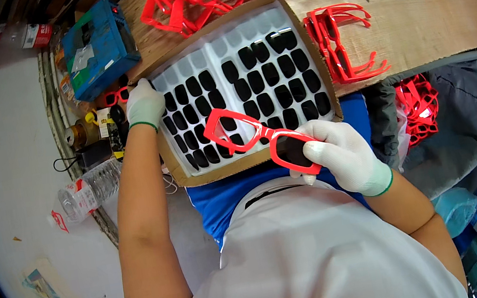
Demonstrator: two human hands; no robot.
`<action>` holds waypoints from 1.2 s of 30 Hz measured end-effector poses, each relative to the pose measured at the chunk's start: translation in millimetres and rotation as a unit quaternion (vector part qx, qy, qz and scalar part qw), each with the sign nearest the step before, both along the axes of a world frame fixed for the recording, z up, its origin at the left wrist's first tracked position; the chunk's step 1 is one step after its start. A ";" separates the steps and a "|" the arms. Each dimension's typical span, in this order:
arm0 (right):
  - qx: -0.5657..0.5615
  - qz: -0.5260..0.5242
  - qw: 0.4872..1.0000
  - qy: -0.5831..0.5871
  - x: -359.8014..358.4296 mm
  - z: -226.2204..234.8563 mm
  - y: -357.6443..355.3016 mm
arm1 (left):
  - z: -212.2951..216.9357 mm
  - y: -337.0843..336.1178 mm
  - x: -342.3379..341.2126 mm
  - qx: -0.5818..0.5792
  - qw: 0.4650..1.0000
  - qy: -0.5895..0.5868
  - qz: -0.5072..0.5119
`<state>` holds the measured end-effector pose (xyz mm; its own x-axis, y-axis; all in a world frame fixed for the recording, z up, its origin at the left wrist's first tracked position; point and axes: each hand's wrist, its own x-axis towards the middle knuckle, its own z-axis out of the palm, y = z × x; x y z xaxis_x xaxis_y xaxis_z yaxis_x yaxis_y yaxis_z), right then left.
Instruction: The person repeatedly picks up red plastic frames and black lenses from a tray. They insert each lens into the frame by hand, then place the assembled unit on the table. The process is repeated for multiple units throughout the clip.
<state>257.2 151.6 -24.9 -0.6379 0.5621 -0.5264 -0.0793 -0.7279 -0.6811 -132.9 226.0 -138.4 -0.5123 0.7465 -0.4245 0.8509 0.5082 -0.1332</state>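
Your right grip [340,154], a hand in a white glove with a green cuff, pinches shut on one end of a glossy red rectangular eyeglass frame [266,134], tilted above the near edge of a shallow brown cardboard box [232,169]. A dark lens [290,151] shows behind its right opening. Rows of dark lenses [270,74] lie in the box. Your left grip [145,106], gloved alike, is at the box's left edge; you cannot tell how open it is or whether it holds anything.
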 end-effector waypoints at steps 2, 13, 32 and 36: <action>0.009 -0.014 1.000 0.001 -0.3 -0.9 -2.6 | -1.3 4.0 2.8 -0.006 1.000 0.015 -0.014; 0.055 0.013 0.998 -0.020 0.6 12.3 -29.3 | 15.6 2.7 18.5 -0.001 0.997 0.028 -0.075; 0.055 -0.003 0.998 -0.008 -19.6 13.0 -46.2 | 20.1 -0.4 -8.3 0.044 0.989 0.063 -0.124; 0.047 -0.026 0.997 0.052 -21.1 16.4 -47.4 | 58.5 -42.4 10.7 0.147 0.969 -0.005 -0.200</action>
<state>236.1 104.2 -8.5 -0.6551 0.6399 -0.4017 -0.1899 -0.6541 -0.7322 -122.2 183.6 -79.8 -0.1533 0.9741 -0.1664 0.9882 0.1516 -0.0234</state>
